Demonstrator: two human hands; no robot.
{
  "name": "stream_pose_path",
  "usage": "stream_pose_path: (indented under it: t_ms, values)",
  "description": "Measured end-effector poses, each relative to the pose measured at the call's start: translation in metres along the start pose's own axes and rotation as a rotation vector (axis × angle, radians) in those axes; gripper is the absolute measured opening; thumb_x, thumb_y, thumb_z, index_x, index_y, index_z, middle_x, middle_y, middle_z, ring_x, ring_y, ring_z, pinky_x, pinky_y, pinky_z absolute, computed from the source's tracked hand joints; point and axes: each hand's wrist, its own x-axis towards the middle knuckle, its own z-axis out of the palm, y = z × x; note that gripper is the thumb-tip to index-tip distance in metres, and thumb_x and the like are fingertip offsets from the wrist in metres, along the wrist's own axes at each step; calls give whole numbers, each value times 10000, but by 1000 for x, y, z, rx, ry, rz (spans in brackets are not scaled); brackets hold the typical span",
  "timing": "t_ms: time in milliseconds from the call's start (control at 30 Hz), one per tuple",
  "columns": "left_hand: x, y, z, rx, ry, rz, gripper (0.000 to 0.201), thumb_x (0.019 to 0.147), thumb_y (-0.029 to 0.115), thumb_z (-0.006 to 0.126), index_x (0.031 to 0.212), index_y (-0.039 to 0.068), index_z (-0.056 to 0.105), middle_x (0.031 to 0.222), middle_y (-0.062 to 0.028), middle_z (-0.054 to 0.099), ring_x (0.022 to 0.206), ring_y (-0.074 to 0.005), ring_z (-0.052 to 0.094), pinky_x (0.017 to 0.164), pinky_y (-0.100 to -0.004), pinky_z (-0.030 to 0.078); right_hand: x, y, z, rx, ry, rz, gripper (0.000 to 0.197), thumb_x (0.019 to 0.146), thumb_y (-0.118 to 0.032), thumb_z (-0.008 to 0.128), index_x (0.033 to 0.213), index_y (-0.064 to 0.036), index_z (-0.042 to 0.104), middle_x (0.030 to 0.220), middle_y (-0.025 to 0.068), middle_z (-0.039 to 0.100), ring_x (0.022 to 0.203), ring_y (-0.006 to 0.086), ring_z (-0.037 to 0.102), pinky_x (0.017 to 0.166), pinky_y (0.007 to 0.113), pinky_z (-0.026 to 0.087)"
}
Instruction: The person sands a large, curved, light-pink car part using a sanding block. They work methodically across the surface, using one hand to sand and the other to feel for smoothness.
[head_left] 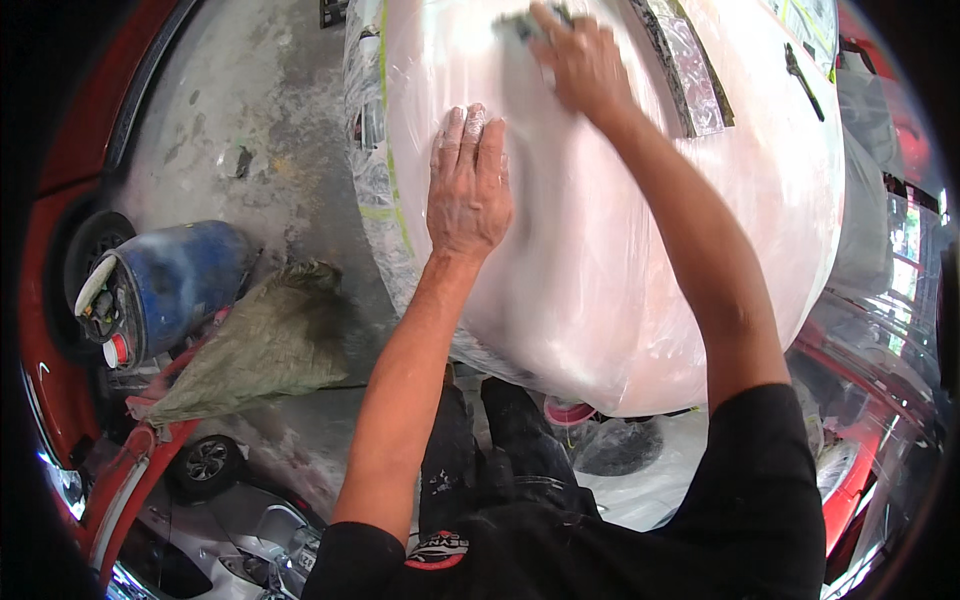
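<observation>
Grey, stained workshop concrete [250,110] is seen from the head view, with a blue drum [175,285] and a greenish sack [265,345] lying at left. A pale pink car panel [620,250], edged with masking film [375,190], fills the centre. The left hand [468,185] is laid flat on it, fingers straight and together. Near the panel's far edge, a small dark sanding pad [520,25], blurred, is pressed under the curled fingers of the right hand [580,60].

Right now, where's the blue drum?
In the head view the blue drum lies on its side on the concrete floor at the person's left, beside a grey-green sack and left of the pale car panel.
</observation>
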Motion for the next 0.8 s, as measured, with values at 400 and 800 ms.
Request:
stream_pose_path:
  t_ms: [400,800]
  values:
    - [7,-18,5,78,-98,33,538,1062,299,505,1533,48,438,1589,-212,444,1511,-417,347,1249,-537,266,-251,-161,-112,495,-65,235,537,877,-117,723,1400,-219,655,1285,207,586,931,329,593,821,427,510]
    - [164,18,71,343,-343,162,1043,992,757,368,1614,-69,228,1693,-268,221,1595,-375,158,1298,-489,135,-392,-213,-204,650,-115,766,624,864,-16,776,1457,-57,585,1374,308,522,1179,443,567,1002,499,485]
